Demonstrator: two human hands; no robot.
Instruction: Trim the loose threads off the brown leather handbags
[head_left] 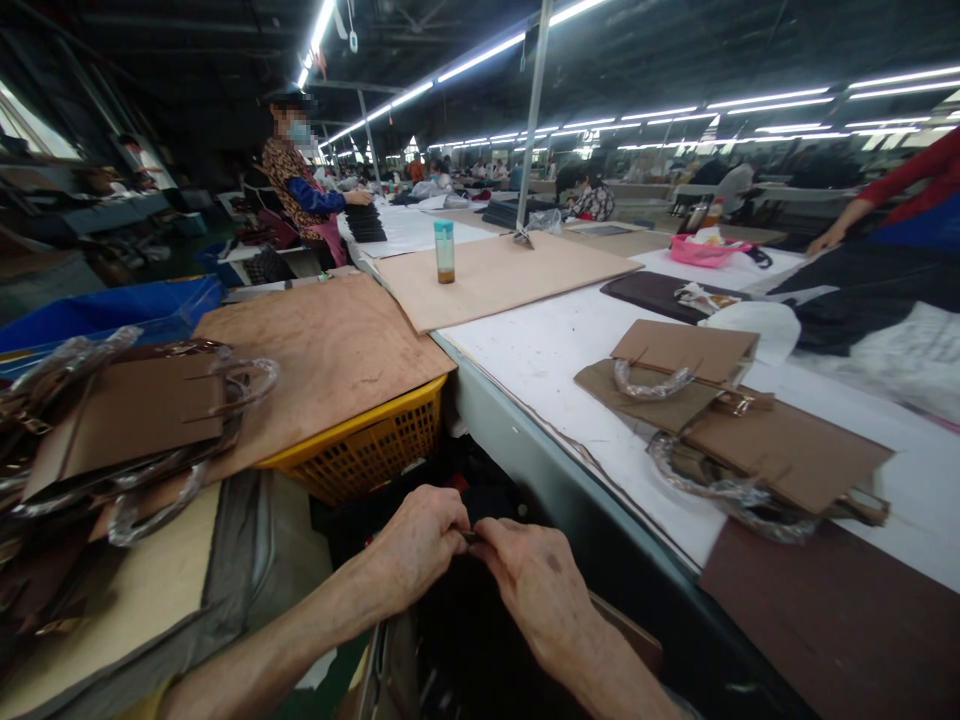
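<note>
My left hand [421, 540] and my right hand [541, 580] meet low in the middle of the head view, above my lap. Both are closed in a pinch, fingertips almost touching. A small dark brownish piece [471, 537] shows between them, mostly covered by the fingers, so I cannot tell what it is. Beneath my right forearm a brown edge [626, 632] of some flat item sticks out. On the white-covered table to the right lie brown handbags [787, 440] with plastic-wrapped handles. More brown handbags [142, 405] are piled at the left.
A yellow basket [367, 440] stands under a brown board [322, 350]. A blue bin [112, 315] is behind the left pile. A bottle [445, 252] stands on a tan board [510, 275]. One person [300, 190] handles a dark stack; a red sleeve [911, 180] reaches in at right.
</note>
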